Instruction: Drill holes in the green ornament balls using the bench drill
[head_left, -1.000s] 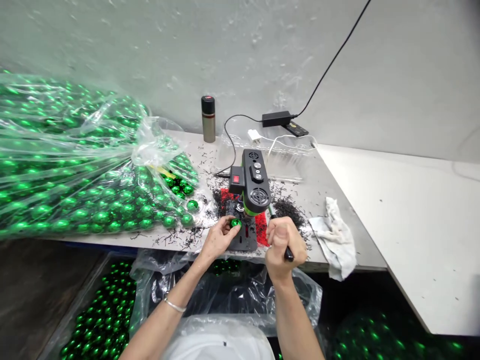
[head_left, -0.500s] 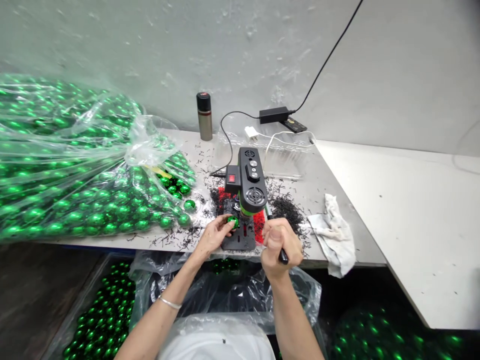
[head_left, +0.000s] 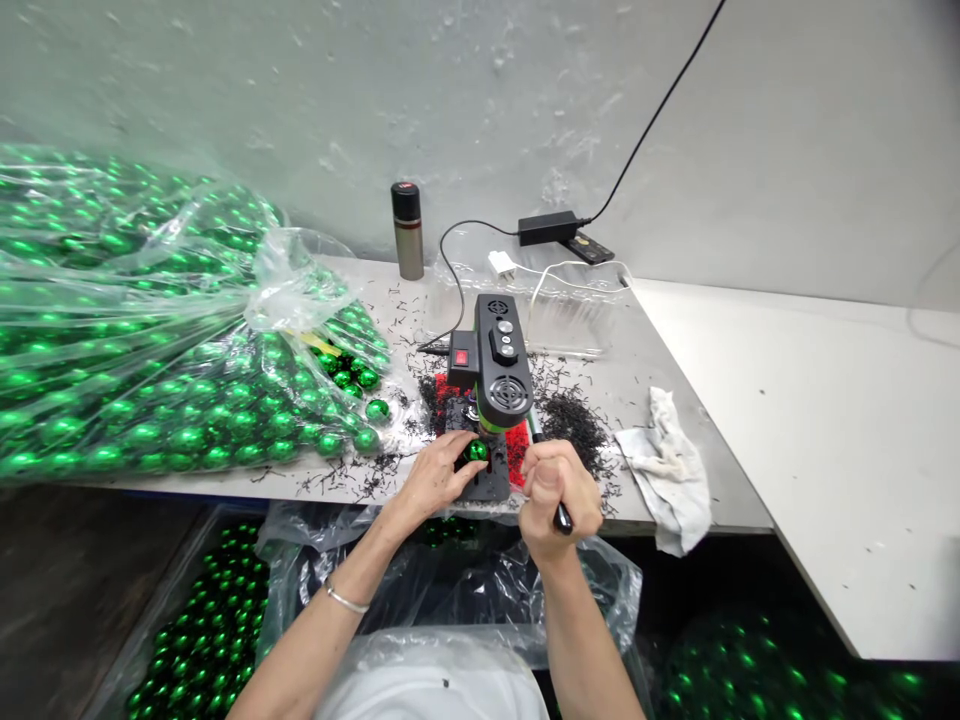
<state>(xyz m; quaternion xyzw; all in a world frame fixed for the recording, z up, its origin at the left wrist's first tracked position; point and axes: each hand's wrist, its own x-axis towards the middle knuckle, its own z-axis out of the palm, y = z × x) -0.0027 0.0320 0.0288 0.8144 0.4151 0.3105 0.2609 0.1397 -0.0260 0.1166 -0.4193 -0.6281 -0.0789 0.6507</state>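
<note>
Between the thumb and fingers of my left hand (head_left: 435,480) is a shiny green ball (head_left: 475,452), held just in front of the head of a small black bench drill press (head_left: 504,365). The ball is over the machine's slotted black base plate (head_left: 484,488); whether it touches the plate I cannot tell. My right hand (head_left: 559,495) is wrapped round the black-tipped lever handle (head_left: 563,518) on the machine's right side. The drill head hides whatever tool is under it.
A clear plastic bag of green balls (head_left: 187,400) covers the left of the table. Black shavings (head_left: 574,425) lie around the machine. A white cloth (head_left: 667,470), a flask (head_left: 407,232) and a power adapter (head_left: 547,228) are nearby. An open plastic bag (head_left: 435,580) hangs below the table edge.
My left hand has moved a little to the right with the green ball, bringing it closer under the drill head. My right hand stays on the lever, nearly unmoved.
</note>
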